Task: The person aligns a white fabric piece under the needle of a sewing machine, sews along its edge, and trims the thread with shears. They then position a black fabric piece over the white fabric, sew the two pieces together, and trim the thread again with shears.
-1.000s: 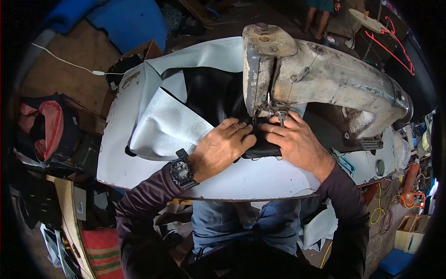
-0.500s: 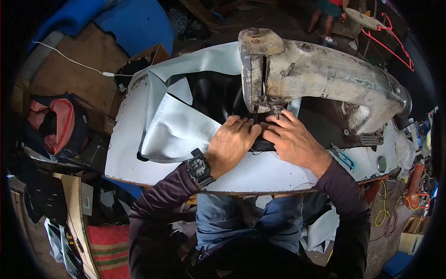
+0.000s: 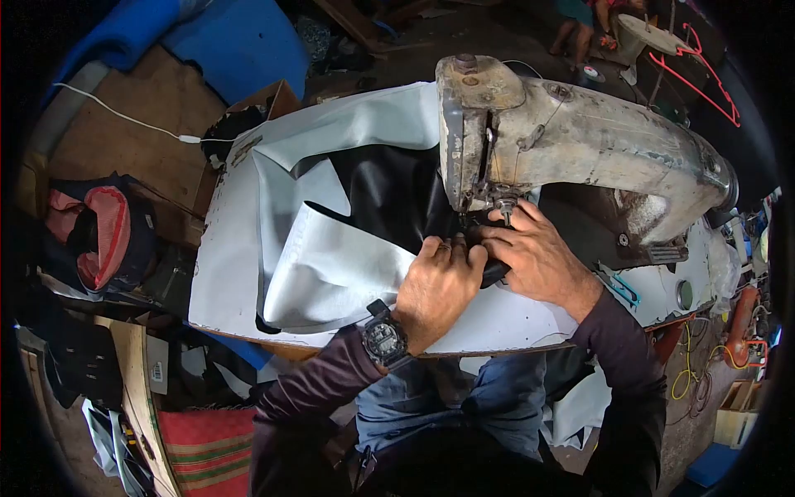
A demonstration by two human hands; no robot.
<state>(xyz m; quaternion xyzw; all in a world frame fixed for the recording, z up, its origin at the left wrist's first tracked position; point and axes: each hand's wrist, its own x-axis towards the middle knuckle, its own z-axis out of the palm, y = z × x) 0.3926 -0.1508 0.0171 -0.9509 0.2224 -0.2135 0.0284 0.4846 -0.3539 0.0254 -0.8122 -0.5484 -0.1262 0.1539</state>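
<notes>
A worn sewing machine (image 3: 580,128) stands on a white tabletop (image 3: 224,273), its needle area just above my fingertips. Black material (image 3: 385,186) with silver-grey material (image 3: 331,269) around it and folded over lies to the left of the machine. My left hand (image 3: 440,277), below a black watch (image 3: 383,335) on the wrist, has its fingers curled and pressed on the black material in front of the needle. Beside the presser area, my right hand (image 3: 534,257) holds the same black material down, fingers spread around the machine's foot.
Blue-handled snips (image 3: 621,286) and a small round tin (image 3: 684,295) lie on the table's right side. An open bag (image 3: 103,236) is at the left. Another person's legs (image 3: 573,37) show at the top right, near red hangers (image 3: 700,74).
My left hand has moved slightly right and toward me, and the silver-grey and black material has shifted the same way. The machine sits a little lower and further right in view.
</notes>
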